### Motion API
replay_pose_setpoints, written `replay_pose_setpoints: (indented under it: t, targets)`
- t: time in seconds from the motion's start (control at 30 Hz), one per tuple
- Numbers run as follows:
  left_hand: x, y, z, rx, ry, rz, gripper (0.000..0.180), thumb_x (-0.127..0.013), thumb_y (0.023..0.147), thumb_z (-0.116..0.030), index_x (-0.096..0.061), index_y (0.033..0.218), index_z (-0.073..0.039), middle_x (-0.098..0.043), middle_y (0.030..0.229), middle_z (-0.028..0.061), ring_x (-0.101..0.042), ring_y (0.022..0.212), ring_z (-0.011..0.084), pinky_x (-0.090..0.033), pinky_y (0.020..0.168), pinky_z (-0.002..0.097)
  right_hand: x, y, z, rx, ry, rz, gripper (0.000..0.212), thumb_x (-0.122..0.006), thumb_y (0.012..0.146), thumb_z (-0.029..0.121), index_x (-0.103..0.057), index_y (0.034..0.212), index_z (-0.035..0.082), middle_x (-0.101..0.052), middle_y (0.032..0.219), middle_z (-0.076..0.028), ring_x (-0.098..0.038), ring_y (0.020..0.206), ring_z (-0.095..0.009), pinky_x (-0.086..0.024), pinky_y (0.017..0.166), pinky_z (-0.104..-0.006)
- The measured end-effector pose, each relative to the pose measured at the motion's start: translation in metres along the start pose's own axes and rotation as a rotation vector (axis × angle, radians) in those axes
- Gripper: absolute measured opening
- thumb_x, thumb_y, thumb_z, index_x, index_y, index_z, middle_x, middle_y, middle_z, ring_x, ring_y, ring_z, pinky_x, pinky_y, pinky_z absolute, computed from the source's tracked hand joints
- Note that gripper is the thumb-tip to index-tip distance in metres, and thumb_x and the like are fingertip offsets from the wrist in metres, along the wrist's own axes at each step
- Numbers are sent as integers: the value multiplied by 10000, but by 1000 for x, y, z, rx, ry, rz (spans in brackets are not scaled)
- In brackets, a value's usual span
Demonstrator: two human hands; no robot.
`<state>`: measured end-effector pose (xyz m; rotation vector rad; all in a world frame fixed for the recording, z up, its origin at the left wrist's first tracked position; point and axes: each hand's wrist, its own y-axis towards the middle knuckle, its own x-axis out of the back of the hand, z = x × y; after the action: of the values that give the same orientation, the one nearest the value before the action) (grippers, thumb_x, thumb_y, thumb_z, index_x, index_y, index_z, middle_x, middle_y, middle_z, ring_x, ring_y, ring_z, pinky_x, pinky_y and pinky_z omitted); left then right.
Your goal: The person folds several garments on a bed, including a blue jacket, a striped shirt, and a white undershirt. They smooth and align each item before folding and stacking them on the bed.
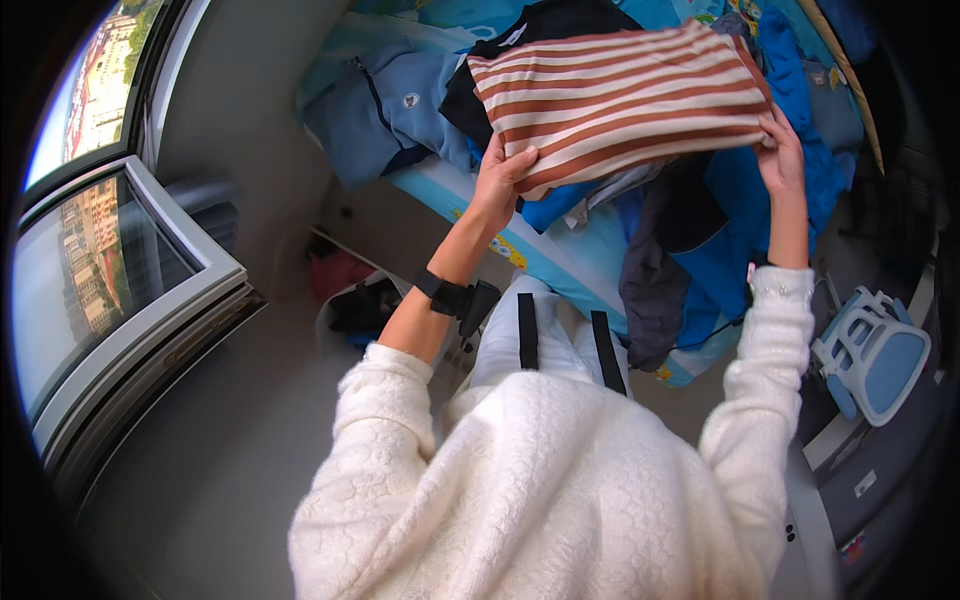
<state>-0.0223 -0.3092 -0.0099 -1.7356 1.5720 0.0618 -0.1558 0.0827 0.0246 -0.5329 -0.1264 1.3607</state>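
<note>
A folded garment with brown and cream stripes (625,100) is stretched between my two hands above a bed heaped with clothes. My left hand (503,178) grips its near left corner, thumb on top and fingers tucked beneath. At the near right corner, my right hand (782,155) pinches the edge. Behind and below the striped cloth lie a black garment (560,18) and a blue-grey zip jacket (415,100). Bright blue clothing (815,170) and a dark grey garment (657,275) hang over the bed's near side, partly under the stripes.
The bed (560,265) has a light blue patterned cover. To the left, a window sash (130,290) juts into the room. A bag with dark and red items (360,305) sits on the floor by my left forearm. At the right stands a blue and white chair (880,360).
</note>
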Motion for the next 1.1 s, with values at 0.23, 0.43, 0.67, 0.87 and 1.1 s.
replay_pose_setpoints:
  t: [0.23,0.43,0.67,0.87,1.1]
  targets:
    - [75,38,56,161,294,-598,922,-783,716,-222,-192,1403,-52,-411,1250,157,-459,1091,267,-407,880,381,-63,-6,-91,-89,-546,-10,562,-653,782,78,-455,1301,-6,-585,1165,-137,-562,1028,-186,-450,829,-300]
    - [97,93,46,75,231,-607,841,-817,682,-199,-336,1330,37,-518,1204,157,-511,1068,218,-395,919,344,-129,-71,-171,66,-855,410,815,-729,740,126,-302,1433,91,-405,1382,-196,-400,1277,-309,-390,988,-428]
    - [23,105,31,-551,964,-554,257,-697,656,-100,-638,892,-19,-596,763,116,-571,639,261,-477,631,338,-229,-19,-243,515,-1265,205,936,-772,678,289,-241,1409,45,-331,1379,-277,-314,1301,-400,-327,1022,-437]
    - [-14,91,16,-639,818,-84,285,-672,704,-102,-646,988,-83,-570,1021,87,-511,984,280,-389,915,361,-184,25,-196,44,-525,37,166,-694,757,110,-645,820,-35,-664,839,-94,-645,705,-149,-521,602,-279]
    - [105,54,58,-178,745,-560,465,-709,688,-74,-534,1114,-10,-521,1059,151,-507,986,292,-426,875,391,-143,38,-37,98,-442,61,328,-720,708,48,-619,996,-71,-666,912,-117,-663,742,-209,-534,698,-265]
